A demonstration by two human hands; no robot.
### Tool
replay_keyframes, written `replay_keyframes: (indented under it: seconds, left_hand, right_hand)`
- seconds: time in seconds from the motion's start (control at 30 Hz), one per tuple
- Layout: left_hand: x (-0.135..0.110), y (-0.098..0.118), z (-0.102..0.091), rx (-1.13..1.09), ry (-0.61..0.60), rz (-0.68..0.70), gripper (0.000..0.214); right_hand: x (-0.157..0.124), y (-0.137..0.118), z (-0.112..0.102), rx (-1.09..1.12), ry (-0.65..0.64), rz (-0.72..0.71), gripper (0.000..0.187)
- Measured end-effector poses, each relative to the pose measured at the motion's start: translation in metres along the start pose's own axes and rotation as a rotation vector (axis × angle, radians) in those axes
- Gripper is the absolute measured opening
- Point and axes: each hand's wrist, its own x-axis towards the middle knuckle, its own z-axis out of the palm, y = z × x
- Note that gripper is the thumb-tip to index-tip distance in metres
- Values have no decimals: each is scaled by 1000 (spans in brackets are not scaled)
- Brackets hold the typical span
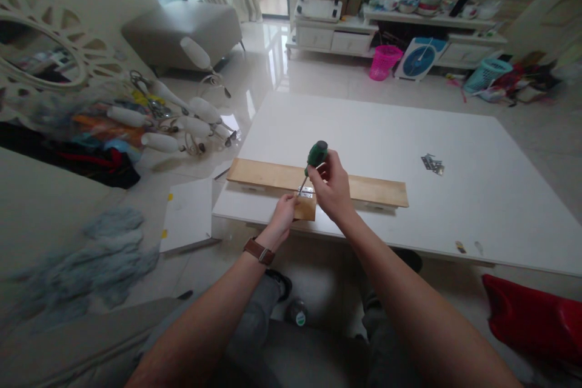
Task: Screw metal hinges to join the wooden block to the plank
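Right grip: right hand [334, 185], frame centre, fingers wrapped round a green screwdriver [317, 154], its shaft slanting down to the hinge.
Left grip: left hand [285, 213] pinching the left side of a small wooden block [304, 208].
Hinge: silver hinge [307, 192] at the meeting of block and long plank [377, 189], mid-frame on the white bench [454, 133].
Progress: seems partway; hinge placed, screw seating unreadable.
Left over: loose metal pieces [433, 163], right of frame, apparently unused.
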Motion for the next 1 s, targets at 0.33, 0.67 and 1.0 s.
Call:
replay_keyframes:
  seconds: [0.33, 0.67, 1.0]
  left_hand:
    - [1, -1, -1, -4, -12, 11, 14]
    - [1, -1, -1, -15, -8, 9, 12]
    - [3, -3, -1, -12, 9, 13, 13]
  right_hand:
    - [0, -2, 0, -2, -14, 12, 15]
    - [0, 2, 0, -11, 14, -2, 28]
    - [1, 1, 0, -7, -41, 17, 37]
